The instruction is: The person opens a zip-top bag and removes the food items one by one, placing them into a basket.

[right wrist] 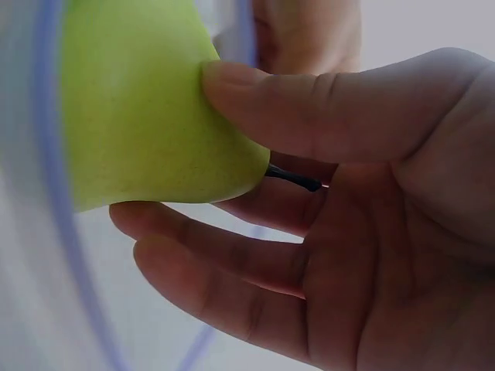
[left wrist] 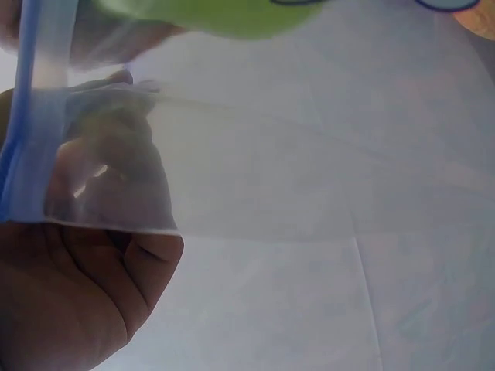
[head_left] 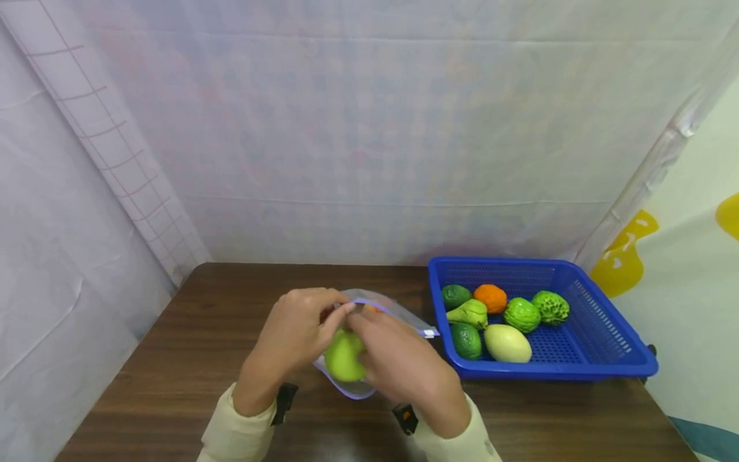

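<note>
A yellow-green pear (head_left: 344,357) with a dark stem is at the mouth of a clear zip bag (head_left: 374,298) edged in purple-blue. My right hand (head_left: 411,359) holds the pear near its stem end; in the right wrist view, the thumb lies on one side of the pear (right wrist: 143,108) and fingers on the other. With my left hand (head_left: 300,327) I grip the bag's edge. Seen from the left wrist, the transparent bag (left wrist: 294,170) partly covers that hand (left wrist: 77,290). Something orange shows inside the bag, its kind unclear.
To the right stands a blue plastic basket (head_left: 577,369) with an orange fruit (head_left: 491,298), a pale yellow oval fruit (head_left: 508,343) and several green fruits or vegetables. The bag's corner lies close to the basket. Beneath is a brown wooden table (head_left: 173,359), with pale curtains behind.
</note>
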Motion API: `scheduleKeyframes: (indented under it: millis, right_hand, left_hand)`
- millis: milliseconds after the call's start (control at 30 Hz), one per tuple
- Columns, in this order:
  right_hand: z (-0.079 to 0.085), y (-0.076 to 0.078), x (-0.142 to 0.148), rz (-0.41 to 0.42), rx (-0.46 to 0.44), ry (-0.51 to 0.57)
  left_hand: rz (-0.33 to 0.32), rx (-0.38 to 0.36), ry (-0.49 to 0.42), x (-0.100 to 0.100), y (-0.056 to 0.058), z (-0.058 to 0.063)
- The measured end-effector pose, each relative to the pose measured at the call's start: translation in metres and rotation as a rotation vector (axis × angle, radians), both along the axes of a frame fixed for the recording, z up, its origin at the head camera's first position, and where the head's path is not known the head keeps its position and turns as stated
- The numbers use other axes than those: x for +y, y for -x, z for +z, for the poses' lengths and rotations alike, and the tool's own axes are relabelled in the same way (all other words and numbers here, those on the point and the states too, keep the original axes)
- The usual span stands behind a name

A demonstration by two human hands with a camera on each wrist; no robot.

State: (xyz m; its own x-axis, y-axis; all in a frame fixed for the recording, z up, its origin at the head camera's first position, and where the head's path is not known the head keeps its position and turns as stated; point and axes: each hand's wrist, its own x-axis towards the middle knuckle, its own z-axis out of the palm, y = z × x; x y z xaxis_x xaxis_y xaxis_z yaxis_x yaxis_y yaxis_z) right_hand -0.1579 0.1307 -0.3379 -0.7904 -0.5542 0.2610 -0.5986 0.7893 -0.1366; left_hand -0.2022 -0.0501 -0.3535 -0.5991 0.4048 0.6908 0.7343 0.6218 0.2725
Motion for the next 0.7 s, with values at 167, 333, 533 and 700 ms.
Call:
scheduleKeyframes:
  millis: [167, 333, 533, 700]
  right_hand:
    - [0.010, -0.017, 0.006, 0.001, -0.026, 0.030]
    - [0.019, -0.033, 0.014, 0.033, -0.023, 0.073]
    - [0.025, -0.049, 0.025, 0.081, 0.034, 0.131]
    - [0.029, -0.057, 0.033, 0.162, 0.083, 0.197]
  left_hand:
    - [-0.009, -0.012, 0.000, -0.001, 0.000, 0.000]
    - [-0.016, -0.024, 0.005, -0.001, -0.001, 0.000]
    - [-0.023, -0.045, 0.006, -0.002, -0.001, 0.001]
    - [-0.021, -0.057, 0.009, -0.002, -0.002, 0.002]
